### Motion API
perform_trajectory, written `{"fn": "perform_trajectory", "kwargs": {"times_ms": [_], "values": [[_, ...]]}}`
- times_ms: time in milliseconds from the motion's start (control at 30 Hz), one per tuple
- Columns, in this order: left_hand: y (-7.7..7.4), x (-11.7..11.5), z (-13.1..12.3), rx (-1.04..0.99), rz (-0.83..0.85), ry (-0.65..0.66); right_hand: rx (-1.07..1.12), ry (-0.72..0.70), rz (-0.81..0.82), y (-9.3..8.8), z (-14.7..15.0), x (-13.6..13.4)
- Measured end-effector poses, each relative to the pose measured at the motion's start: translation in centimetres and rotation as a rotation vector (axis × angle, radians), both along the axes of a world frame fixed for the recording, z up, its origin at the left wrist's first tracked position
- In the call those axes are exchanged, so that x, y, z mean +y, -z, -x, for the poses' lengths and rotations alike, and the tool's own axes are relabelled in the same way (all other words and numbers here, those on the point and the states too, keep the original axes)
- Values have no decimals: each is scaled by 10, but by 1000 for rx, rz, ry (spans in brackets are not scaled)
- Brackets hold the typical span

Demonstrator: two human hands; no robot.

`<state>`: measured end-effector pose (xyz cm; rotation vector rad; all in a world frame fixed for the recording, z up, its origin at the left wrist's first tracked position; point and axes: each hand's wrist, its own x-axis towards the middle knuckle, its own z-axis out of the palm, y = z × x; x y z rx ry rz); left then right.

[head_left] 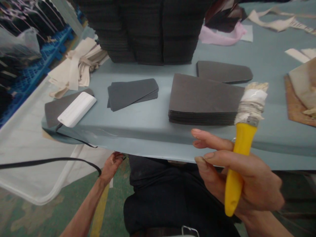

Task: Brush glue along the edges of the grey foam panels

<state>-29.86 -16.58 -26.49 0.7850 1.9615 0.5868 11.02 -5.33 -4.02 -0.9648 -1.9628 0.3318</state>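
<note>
My right hand [256, 184] closes around a yellow-handled brush [244, 140], the handle threaded among the fingers and the bristle end pointing away from me; the thumb and a fingertip nearly meet, and I can make out nothing between them. The thick stack of dark pieces [206, 95] lies just beyond that hand, forward and a little to its left — its long axis running crosswise in front of me, while the brush stands more nearly fore-and-aft. The bristles overlap the stack's right end from where I look, though I cannot tell whether they touch. My left hand [112, 166] is the farther one, low by the near edge of the table [153, 135], fingers curled; whether it pinches anything I cannot tell. Ahead of it and slightly rightward lies a fanned set of thinner pieces [132, 93], well beyond its reach as it stands.
</note>
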Motion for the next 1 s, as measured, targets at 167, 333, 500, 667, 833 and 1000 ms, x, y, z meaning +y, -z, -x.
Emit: {"fn": "perform_trajectory", "kwargs": {"times_ms": [167, 333, 500, 667, 833, 1000], "values": [[-7, -1, 0, -107, 79, -33, -7, 6, 42, 0, -2, -1], [-23, 6, -10, -184, 44, -74, -1, 15, 38, 0, -2, -1], [-65, 1, -19, -461, 5, -22, 4, 18, 55, -1, -6, -2], [-100, -16, -22, -722, 15, 36, 8, 60, 41, 2, -9, -3], [-124, -20, -33, -898, -92, 90, 18, 34, 30, 4, -7, -4], [-147, -3, -72, -1137, -217, 146, 23, 48, 8, -1, -6, -6]]}}
